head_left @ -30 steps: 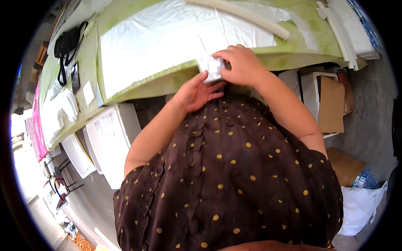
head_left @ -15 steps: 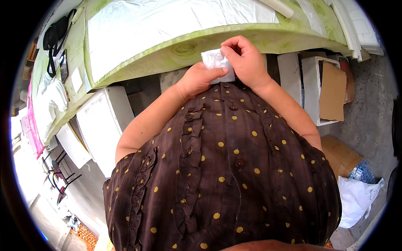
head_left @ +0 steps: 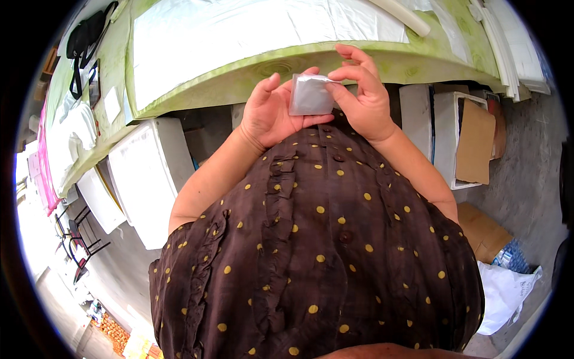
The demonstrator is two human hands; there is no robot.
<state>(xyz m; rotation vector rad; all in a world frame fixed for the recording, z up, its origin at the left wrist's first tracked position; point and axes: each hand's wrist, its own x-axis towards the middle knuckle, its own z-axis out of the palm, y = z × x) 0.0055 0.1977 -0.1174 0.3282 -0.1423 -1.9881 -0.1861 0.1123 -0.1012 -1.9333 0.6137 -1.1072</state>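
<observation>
A small square packet of translucent, pale grey plastic point(head_left: 312, 99) is in front of my body, near the table's edge. My right hand point(head_left: 366, 99) is shut on it, pinching the upper right corner between thumb and forefinger, with the other fingers raised. My left hand point(head_left: 267, 113) is open, palm up, its thumb raised away from the packet. Its fingers stretch out behind the packet, which hides part of them. Whatever the packet contains is hard to make out.
The table ahead has a green patterned cloth point(head_left: 275, 67) and a white sheet point(head_left: 257, 36). A white roll point(head_left: 402, 17) lies at its far right, a black bag point(head_left: 85, 37) at far left. White boxes point(head_left: 139, 179) stand below; cardboard point(head_left: 475, 140) and a white plastic bag point(head_left: 505, 293) are at right.
My left thumb has lifted off the packet and the left palm has turned up. The packet now faces me flat, its corner pinched by my right hand.
</observation>
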